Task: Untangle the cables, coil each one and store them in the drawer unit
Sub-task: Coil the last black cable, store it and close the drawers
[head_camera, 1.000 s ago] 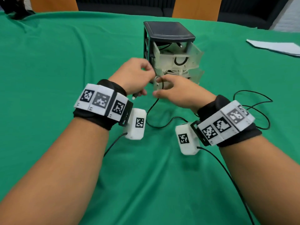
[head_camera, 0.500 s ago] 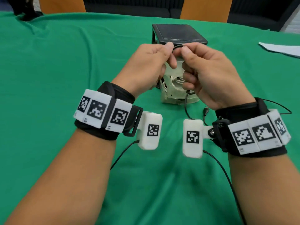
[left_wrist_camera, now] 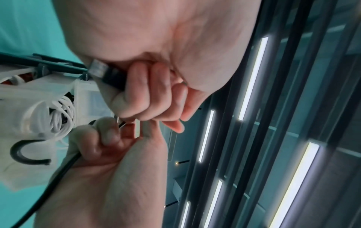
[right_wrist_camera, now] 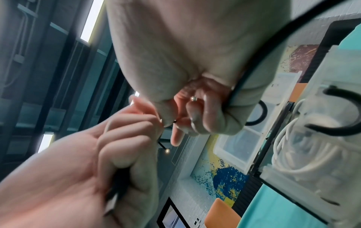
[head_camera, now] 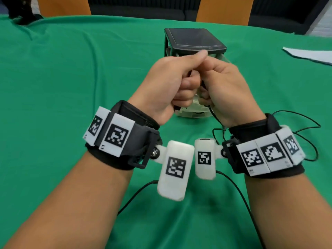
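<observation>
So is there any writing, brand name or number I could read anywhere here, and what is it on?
None can be read.
Wristbands: square black-and-white code patterns, no letters; the tiny marks at the tag corners are too small to read.
White camera pods: code squares only.
Drawer unit: no label shows.
Black cable: no print shows.

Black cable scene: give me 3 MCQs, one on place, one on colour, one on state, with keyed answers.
1. Where does the drawer unit stand?
A. beyond the hands
B. at the left table edge
C. on a chair

2. What colour is the coiled cable already in a drawer?
A. red
B. white
C. yellow

3. What is the left hand doing?
A. lying flat on the cloth
B. hanging idle
C. gripping the black cable's plug

Answers: 1 A, the head view shows the unit behind both fists. 2 B, white loops show through the clear drawer. 3 C, fingers curl round the plug.
</observation>
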`<state>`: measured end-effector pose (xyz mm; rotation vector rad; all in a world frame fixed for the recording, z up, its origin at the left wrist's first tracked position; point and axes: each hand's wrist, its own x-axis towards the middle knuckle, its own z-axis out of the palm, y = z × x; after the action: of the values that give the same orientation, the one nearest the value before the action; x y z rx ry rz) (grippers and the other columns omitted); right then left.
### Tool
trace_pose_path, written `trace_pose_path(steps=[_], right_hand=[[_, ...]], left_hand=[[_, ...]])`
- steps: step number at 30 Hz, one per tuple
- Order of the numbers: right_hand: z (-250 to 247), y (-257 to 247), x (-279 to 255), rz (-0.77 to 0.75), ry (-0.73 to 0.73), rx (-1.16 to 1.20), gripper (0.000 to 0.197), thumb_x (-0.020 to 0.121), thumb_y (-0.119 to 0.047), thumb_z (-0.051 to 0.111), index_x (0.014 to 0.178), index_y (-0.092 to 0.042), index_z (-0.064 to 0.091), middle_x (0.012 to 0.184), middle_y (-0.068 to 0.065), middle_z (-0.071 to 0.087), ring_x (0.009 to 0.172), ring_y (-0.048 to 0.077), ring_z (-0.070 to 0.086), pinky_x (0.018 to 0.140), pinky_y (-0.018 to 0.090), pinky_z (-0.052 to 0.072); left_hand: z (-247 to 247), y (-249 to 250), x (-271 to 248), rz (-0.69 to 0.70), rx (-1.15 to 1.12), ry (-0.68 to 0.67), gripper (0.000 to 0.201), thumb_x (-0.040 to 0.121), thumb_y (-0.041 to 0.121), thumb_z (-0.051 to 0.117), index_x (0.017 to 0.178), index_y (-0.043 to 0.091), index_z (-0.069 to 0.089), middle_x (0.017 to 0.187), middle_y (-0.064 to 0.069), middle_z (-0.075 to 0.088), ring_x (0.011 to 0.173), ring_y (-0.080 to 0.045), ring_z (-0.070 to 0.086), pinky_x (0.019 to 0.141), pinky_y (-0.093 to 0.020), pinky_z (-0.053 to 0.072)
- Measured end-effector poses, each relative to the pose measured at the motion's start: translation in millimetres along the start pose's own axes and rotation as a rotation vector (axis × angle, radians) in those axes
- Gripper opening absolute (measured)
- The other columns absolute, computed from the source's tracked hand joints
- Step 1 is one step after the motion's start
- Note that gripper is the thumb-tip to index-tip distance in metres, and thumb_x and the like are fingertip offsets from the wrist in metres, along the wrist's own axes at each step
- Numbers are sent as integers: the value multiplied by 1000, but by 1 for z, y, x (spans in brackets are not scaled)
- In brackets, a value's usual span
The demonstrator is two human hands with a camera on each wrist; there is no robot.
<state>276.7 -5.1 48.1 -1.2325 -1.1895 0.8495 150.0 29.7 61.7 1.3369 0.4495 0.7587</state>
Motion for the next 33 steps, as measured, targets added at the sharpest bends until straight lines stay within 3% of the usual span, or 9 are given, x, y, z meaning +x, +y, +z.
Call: trace_pose_path(steps=[4, 8, 11, 16, 20, 24, 27, 30, 33], right_hand=[[3, -4, -3, 24, -38, -29, 32, 102, -30, 50, 74, -22, 62, 58, -2, 30, 47, 8, 22, 41, 20, 18], [16, -7, -6, 30, -68, -30, 36, 104, -10, 42, 70, -12, 51, 41, -15, 38, 36, -1, 23, 36, 12, 20], [20, -8, -6, 66, -125, -60, 36, 103, -5, 39, 70, -12, 52, 36, -12, 44, 33, -1, 23, 35, 12, 18], [14, -11, -7, 38, -131, -103, 36, 104, -17, 45, 71, -21, 59, 41, -16, 45, 37, 0, 25, 37, 13, 19], [17, -8, -8, 31, -159, -119, 44, 104, -23, 47, 61, -21, 56, 50, -3, 34, 39, 5, 23, 39, 16, 18], [23, -3, -8, 56, -202, -266, 57, 97, -5, 44, 42, -22, 47, 46, -7, 34, 42, 8, 22, 44, 20, 18], [28, -1, -9, 38, -224, -369, 44, 85, 6, 37, 52, -22, 32, 46, -8, 30, 48, 11, 20, 50, 27, 15], [21, -2, -9, 70, -269, -376, 50, 96, -7, 45, 47, -21, 48, 43, -14, 36, 43, 7, 27, 45, 21, 22], [18, -2, -12, 64, -371, -480, 40, 102, -30, 48, 71, -18, 69, 42, -14, 37, 42, 3, 32, 44, 21, 26]], left_hand=[[-3, 6, -3, -52, -123, -82, 39, 105, 31, 33, 71, 17, 42, 44, 9, 18, 36, -8, 8, 39, -19, 8], [-5, 12, -4, 33, -152, -36, 38, 106, 29, 33, 72, 16, 42, 48, 7, 18, 39, -9, 10, 40, -24, 10], [-8, 16, -5, 75, -189, 42, 33, 105, 27, 36, 76, 14, 45, 59, 3, 19, 46, -11, 17, 46, -26, 18], [-8, 19, -7, 165, -292, 82, 29, 106, 20, 33, 84, 8, 48, 65, 1, 21, 53, -12, 22, 50, -25, 25], [-7, 24, -11, 223, -405, 66, 30, 106, 23, 33, 96, 4, 53, 69, 2, 20, 56, -11, 21, 53, -25, 26], [0, 28, -13, 223, -604, -80, 43, 106, 34, 23, 115, -1, 46, 70, 4, 12, 57, -10, 14, 53, -24, 22], [4, 25, -11, 226, -624, -159, 45, 107, 33, 18, 123, -1, 43, 64, 5, 14, 53, -9, 15, 51, -23, 20], [-4, 18, -5, 272, -484, -19, 43, 108, 27, 22, 121, -3, 51, 65, 3, 15, 53, -9, 16, 51, -24, 22], [-16, 14, -1, 318, -404, 149, 41, 108, 24, 26, 121, -3, 54, 67, 2, 15, 55, -11, 17, 51, -25, 25]])
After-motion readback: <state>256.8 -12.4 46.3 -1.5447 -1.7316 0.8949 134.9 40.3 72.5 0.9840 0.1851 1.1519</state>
